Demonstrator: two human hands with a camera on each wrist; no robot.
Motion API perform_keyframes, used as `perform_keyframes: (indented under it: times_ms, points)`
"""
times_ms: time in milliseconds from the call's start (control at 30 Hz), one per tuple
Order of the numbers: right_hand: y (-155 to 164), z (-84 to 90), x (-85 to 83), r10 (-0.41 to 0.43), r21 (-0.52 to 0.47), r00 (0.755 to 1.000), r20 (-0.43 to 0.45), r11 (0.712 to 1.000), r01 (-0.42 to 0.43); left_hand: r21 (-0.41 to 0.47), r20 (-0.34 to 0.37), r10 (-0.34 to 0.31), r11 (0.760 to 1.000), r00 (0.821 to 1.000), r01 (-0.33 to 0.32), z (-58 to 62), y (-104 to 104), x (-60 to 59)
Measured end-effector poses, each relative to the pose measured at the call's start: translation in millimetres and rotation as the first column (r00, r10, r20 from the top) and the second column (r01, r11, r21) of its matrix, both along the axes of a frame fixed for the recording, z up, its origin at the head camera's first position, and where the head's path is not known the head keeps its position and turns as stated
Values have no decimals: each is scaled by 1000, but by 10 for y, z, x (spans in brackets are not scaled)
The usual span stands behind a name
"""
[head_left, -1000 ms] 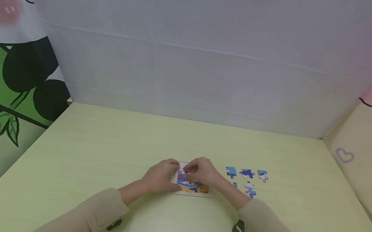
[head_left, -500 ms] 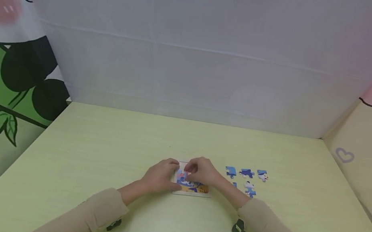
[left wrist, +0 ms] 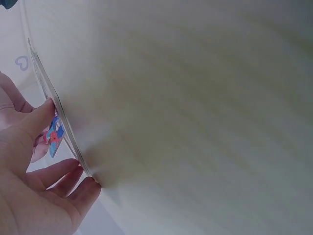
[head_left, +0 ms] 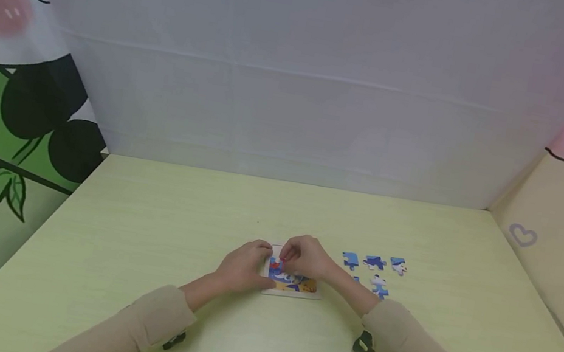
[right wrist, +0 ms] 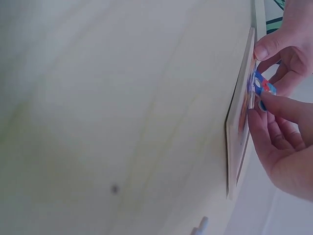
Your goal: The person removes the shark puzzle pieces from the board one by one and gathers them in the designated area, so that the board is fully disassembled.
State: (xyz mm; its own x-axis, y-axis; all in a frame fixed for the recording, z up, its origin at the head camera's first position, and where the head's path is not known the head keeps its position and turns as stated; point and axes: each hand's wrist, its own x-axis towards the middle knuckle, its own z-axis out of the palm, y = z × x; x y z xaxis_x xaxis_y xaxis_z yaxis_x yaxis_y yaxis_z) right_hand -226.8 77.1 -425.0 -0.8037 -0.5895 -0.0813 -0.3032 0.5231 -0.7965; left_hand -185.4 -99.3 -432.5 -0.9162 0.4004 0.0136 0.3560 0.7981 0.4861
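Observation:
In the head view a small puzzle board [head_left: 291, 295] with a pale rim lies at the table's middle. My left hand [head_left: 242, 268] holds its left side, thumb near the front corner and fingers toward the back one. Over the board, my right hand [head_left: 309, 258] pinches a red and blue puzzle piece [left wrist: 55, 137] between thumb and fingers. The left wrist view shows that piece tilted up from the board. Pieces with blue and yellow patterns fill the board's front part; my right hand hides much of the back part.
Several loose puzzle pieces [head_left: 379, 287] lie on the table [head_left: 172, 202] right of the board, one partly hidden by my right forearm. A pale wall [head_left: 301, 124] stands behind the table, with painted panels at the left and right.
The red and blue piece has shifted and changed its tilt under my right fingers. My right hand has risen very slightly. My left hand and the loose pieces stay where they were.

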Motion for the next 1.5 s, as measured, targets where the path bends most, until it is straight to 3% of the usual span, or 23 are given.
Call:
perform_keyframes:
  times_ms: [800,1167,1500]
  points:
    - [-32,51,24,-59,-14,998,11,998,59,4,-14,-1,1000,1000,1,25,-13,15]
    - [-36,76,23,-17,23,999,-36,1000,18,4,-10,-5,1000,1000,5,13,-18,6]
    - [105,111,-16,-73,37,997,18,997,72,1,-5,5,1000,1000,-5,23,-4,19]
